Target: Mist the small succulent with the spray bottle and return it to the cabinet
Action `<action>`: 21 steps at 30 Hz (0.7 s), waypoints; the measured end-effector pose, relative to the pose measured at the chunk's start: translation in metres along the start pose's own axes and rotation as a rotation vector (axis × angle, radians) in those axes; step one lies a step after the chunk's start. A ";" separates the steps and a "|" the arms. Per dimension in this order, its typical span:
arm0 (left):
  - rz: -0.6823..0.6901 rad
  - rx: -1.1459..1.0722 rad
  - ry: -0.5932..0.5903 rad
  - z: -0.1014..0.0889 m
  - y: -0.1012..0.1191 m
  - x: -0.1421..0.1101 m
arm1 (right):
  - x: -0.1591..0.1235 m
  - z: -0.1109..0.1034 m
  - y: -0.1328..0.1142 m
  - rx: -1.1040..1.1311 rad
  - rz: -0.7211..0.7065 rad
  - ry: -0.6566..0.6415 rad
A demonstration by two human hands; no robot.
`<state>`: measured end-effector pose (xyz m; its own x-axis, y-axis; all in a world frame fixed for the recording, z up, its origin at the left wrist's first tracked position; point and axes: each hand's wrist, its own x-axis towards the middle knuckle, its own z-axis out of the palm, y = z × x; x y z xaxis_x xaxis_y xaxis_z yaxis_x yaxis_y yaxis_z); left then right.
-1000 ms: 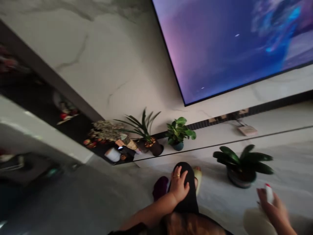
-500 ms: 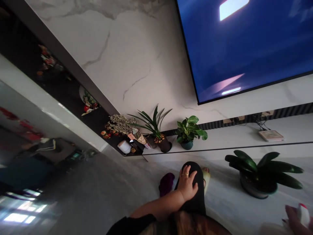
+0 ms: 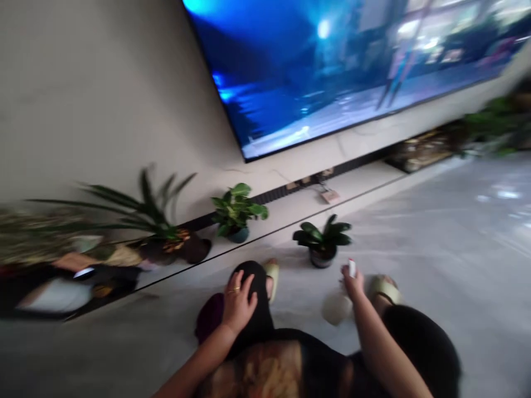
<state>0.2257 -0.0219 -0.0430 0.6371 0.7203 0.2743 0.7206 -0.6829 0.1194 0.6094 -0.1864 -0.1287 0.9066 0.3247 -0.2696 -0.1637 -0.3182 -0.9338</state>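
One spray bottle in right fingers, left fingers spread, one plant on floor, two plants by cabinet edge.

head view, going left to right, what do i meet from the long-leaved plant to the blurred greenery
Long-leaved plant in a brown pot, leafy plant in a teal pot, broad-leaved plant in a dark pot, right hand holding a spray bottle, right slipper, blurred greenery.
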 end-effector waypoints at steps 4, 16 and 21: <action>0.086 0.074 0.077 0.014 -0.009 0.013 | 0.019 0.005 0.015 0.034 0.058 0.068; 0.154 0.164 0.138 0.015 -0.008 0.015 | 0.031 0.010 0.029 0.093 0.054 0.041; 0.155 0.165 0.136 0.017 -0.010 0.014 | 0.024 0.015 0.031 0.056 0.005 -0.012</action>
<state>0.2323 -0.0032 -0.0561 0.7092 0.5777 0.4041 0.6589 -0.7470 -0.0883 0.6207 -0.1755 -0.1677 0.9010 0.3342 -0.2766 -0.1898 -0.2696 -0.9441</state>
